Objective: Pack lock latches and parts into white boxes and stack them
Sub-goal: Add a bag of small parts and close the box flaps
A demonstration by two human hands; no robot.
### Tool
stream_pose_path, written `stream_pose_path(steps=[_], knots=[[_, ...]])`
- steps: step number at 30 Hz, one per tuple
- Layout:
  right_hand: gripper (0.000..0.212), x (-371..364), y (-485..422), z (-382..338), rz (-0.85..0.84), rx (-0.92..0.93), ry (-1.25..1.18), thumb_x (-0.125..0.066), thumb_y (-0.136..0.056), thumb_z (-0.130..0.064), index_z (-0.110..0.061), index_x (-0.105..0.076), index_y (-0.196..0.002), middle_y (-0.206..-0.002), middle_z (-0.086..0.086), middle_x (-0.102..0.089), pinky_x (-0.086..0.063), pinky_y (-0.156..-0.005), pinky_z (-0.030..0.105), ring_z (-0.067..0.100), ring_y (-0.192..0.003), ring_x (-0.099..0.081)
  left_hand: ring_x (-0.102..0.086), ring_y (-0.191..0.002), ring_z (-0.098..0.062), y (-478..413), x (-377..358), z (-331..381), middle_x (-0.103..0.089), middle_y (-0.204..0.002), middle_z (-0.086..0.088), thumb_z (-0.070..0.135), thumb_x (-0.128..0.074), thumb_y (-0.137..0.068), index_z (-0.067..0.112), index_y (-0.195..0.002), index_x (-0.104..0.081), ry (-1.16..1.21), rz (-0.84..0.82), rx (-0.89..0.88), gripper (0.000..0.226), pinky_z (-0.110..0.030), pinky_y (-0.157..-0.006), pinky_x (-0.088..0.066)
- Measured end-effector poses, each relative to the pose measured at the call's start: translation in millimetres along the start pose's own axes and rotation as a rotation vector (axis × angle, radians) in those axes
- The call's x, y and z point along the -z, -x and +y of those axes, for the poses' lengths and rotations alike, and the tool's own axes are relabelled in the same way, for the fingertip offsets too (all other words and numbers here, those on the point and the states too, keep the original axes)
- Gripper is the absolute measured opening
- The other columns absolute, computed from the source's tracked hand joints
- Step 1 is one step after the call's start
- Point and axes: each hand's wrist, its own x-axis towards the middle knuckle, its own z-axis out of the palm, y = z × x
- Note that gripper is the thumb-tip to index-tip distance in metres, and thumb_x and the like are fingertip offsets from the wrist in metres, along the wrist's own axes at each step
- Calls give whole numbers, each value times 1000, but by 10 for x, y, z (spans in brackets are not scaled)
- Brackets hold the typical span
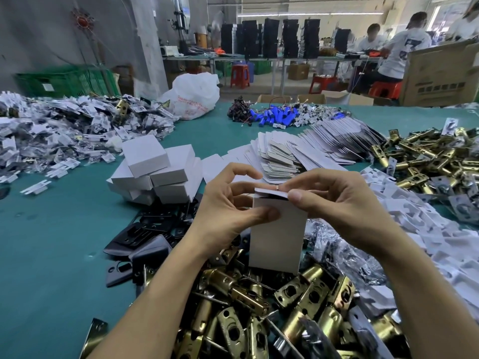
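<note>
A heap of brass latches (272,307) lies nearest, on the green counter (51,242). Just above it, the white box (277,237) stands upright between the two hands, its bottom edge at the top of the heap. The left hand (228,203) grips the box's upper left side, thumb laid across the front below the top edge. The right hand (337,203) pinches the half-closed top flap between thumb and forefinger. Black plates (145,237) lie left of the box and white foam pieces (414,229) to its right. Beyond the hands sits a loose stack of closed boxes (155,172), with flat box blanks (298,151) beside it. Farther back lie bagged parts (64,130), blue cylinders (274,116) and a plastic bag (194,97).
</note>
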Motion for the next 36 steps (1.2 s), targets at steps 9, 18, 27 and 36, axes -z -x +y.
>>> stream_pose_path(steps=[9, 18, 27, 36], knots=[[13, -3, 1, -37, 58, 5, 69, -72, -81, -16, -22, -74, -93, -89, 2, -76, -60, -62, 29, 19, -83, -74, -75, -81, -22, 15, 1, -10, -77, -95, -8, 15, -91, -62, 32, -108, -66, -19, -41, -30, 55, -31, -71, -59], [12, -66, 3, -98, 91, -4, 164, -72, -84, -3, -14, -75, -85, -76, 13, -74, -53, -67, 57, 36, -76, -71, -71, -78, -15, 13, -25, -16, -76, -93, -7, 26, -79, -76, 25, -90, -72, -61, 37, -108, 15, -24, -68, -55], [8, -84, 6, -115, 144, 12, 214, -76, -82, -6, -10, -69, -79, -76, 10, -74, -56, -61, 55, 21, -69, -73, -71, -74, -12, 1, -42, -12, -76, -90, -7, 17, -65, -91, 17, -93, -68, -78, 76, -110, 3, -21, -59, -54], [22, 94, 56, -116, -34, -48, 157, -80, -66, -34, -20, -77, -84, -96, 8, -76, -55, -73, 61, 37, -84, -72, -71, -87, -12, -6, -36, -8, -75, -104, -7, 10, -65, -89, 17, -90, -70, -97, 55, -148, 7, -20, -69, -53]])
